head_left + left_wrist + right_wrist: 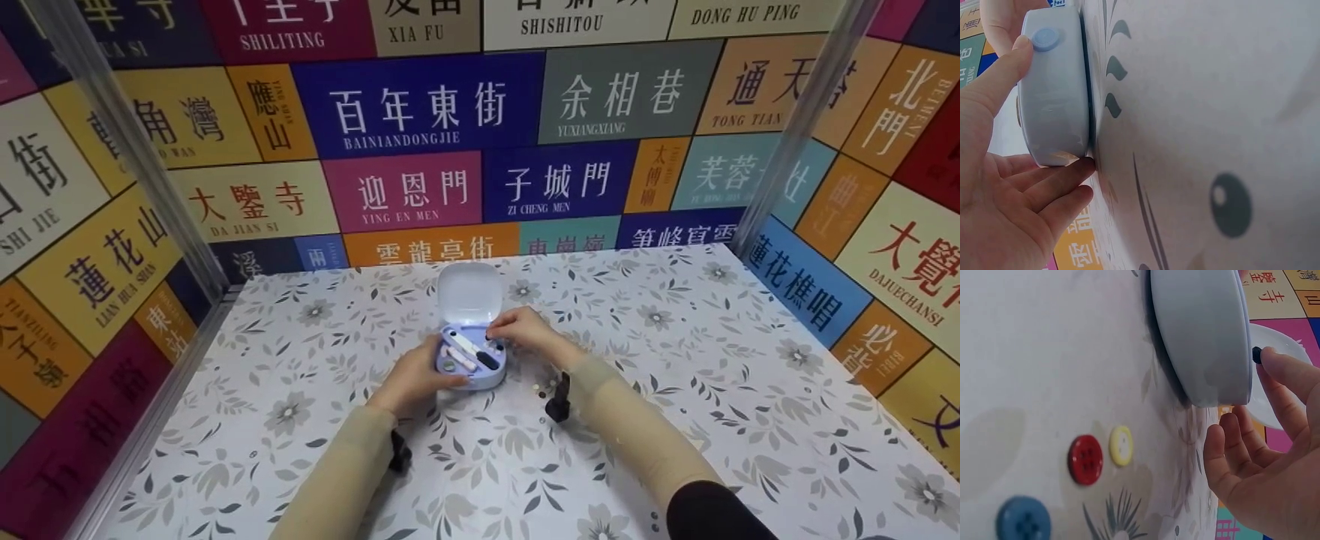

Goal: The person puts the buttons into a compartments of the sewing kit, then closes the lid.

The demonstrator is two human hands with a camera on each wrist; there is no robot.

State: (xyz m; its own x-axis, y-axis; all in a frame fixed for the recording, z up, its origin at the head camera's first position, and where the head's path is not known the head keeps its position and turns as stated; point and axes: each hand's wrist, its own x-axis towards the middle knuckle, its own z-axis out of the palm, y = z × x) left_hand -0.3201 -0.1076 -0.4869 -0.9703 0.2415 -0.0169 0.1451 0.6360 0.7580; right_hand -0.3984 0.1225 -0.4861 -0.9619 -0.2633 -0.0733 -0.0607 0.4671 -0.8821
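A lavender sewing box (pixel 489 381) stands on the table with its white lid (pixel 469 294) raised at the back. Inside lie a pale stick-like tool (pixel 463 341), a dark oval piece (pixel 487 360) and other small items. My left hand (pixel 411 379) grips the box at its left side, the thumb beside the round blue catch (pixel 1046 39) on the front wall. Over the right side of the box, my right hand (pixel 527 328) pinches a small dark button (pixel 1257 355) between thumb and forefinger. Its other fingers are loosely curled near the box wall.
To the right of the box, on the flower-patterned table (pixel 300 465), lie a red button (pixel 1085 459), a yellow-rimmed button (pixel 1121 445) and a blue button (pixel 1023 520). Walls with coloured sign panels (pixel 420 105) enclose the table at the back and sides.
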